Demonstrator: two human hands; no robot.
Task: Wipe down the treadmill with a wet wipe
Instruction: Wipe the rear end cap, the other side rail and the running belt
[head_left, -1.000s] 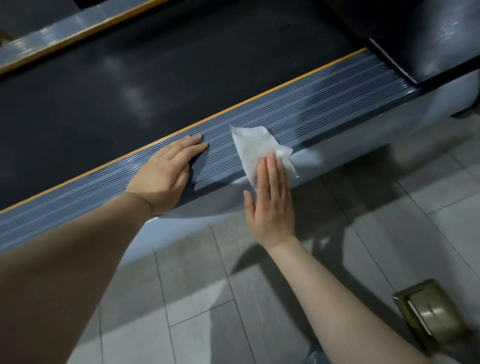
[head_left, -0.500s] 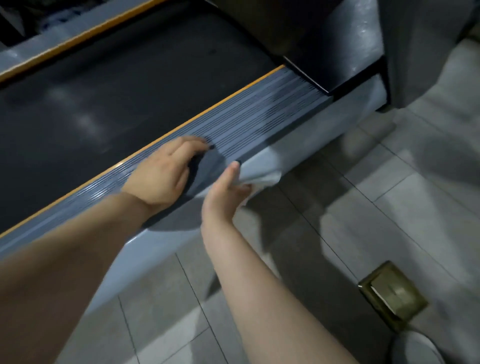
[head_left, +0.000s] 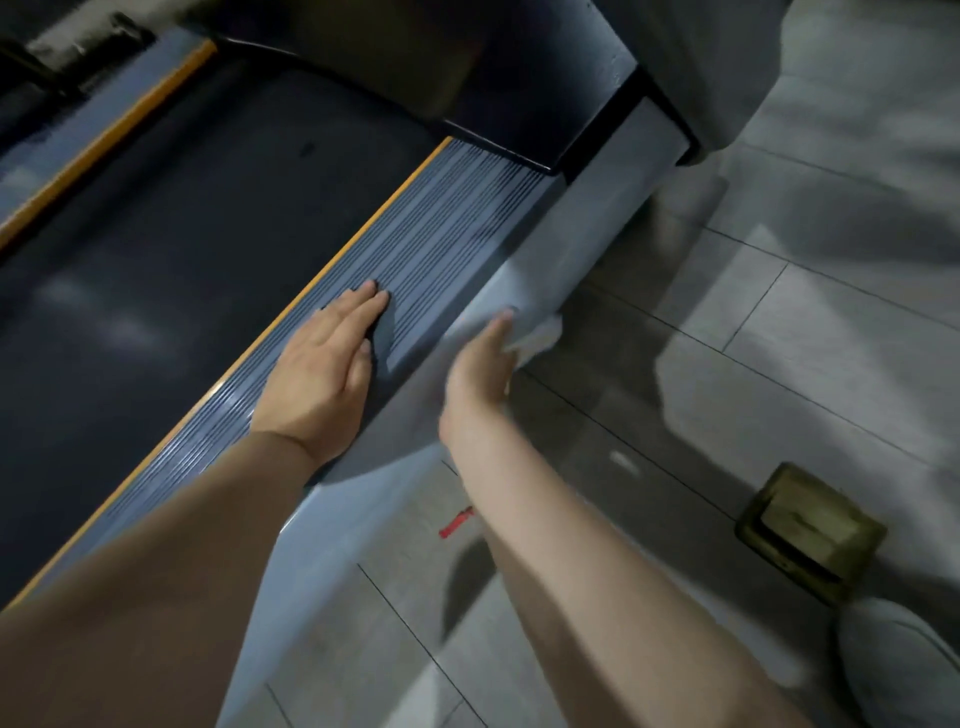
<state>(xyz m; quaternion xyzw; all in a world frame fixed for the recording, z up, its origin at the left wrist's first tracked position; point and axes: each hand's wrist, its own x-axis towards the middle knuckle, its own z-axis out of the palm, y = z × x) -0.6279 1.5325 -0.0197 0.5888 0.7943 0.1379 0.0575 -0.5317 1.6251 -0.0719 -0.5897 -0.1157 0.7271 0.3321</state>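
The step in hand appears to be wiping the grey side panel (head_left: 582, 249) of the treadmill, below the ribbed side rail (head_left: 447, 228). The right hand (head_left: 480, 371) presses the wet wipe (head_left: 540, 338) against that panel; blur prevents telling whether its fingers lie flat or curl round the cloth. The left hand (head_left: 324, 364) rests flat on the rail, fingers straight, holding nothing. The next move likely calls for a stroke along the panel toward the black motor cover (head_left: 524, 98). Most of the wipe is hidden behind the hand; a brass floor fitting (head_left: 810, 530) is indistinct.

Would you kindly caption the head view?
Left hand braces on the treadmill while right hand wipes its side with a wet wipe.
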